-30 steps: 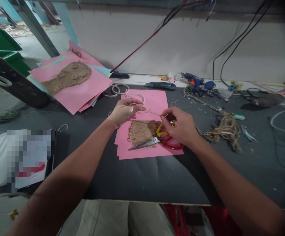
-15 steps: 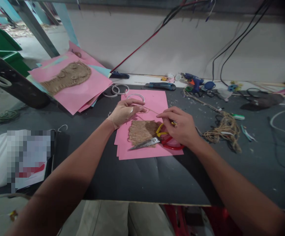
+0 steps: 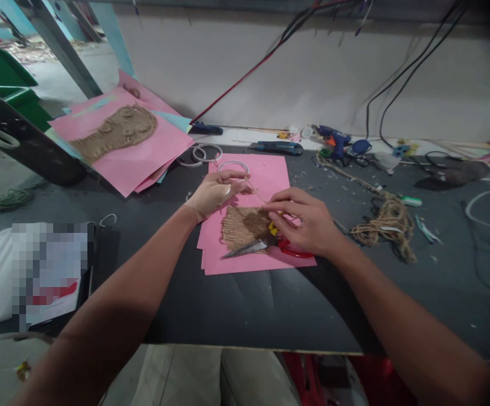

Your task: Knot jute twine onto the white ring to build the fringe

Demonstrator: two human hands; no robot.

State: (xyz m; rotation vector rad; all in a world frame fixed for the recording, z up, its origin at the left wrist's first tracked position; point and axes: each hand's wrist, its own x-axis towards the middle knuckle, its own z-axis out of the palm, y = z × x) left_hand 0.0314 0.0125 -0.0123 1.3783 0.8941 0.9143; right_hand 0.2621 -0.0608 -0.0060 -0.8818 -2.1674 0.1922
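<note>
My left hand (image 3: 217, 194), with a pale covering over its palm and wrist, pinches a thin piece of twine (image 3: 258, 193) above the pink paper (image 3: 265, 169). My right hand (image 3: 304, 220) is closed at the twine's other end, thumb and fingertips drawn together. Below them lies a mat of brown twine rows (image 3: 245, 228). Scissors (image 3: 247, 248) rest across the mat's lower edge, their red and yellow handles partly hidden under my right hand. Just behind my left fingers is a silvery ring (image 3: 234, 163); whether they touch it I cannot tell.
More rings (image 3: 206, 152) lie behind the paper, near a utility knife (image 3: 278, 148). A glue gun (image 3: 335, 141) and a tangled twine bundle (image 3: 384, 223) are to the right. At left are stacked pink sheets (image 3: 135, 163) with a twine piece (image 3: 122, 129) and a dark cylinder (image 3: 29, 138).
My right hand has shifted slightly down and toward me, covering more of the scissor handles. The twine between my hands slopes more steeply. My left hand has barely moved.
</note>
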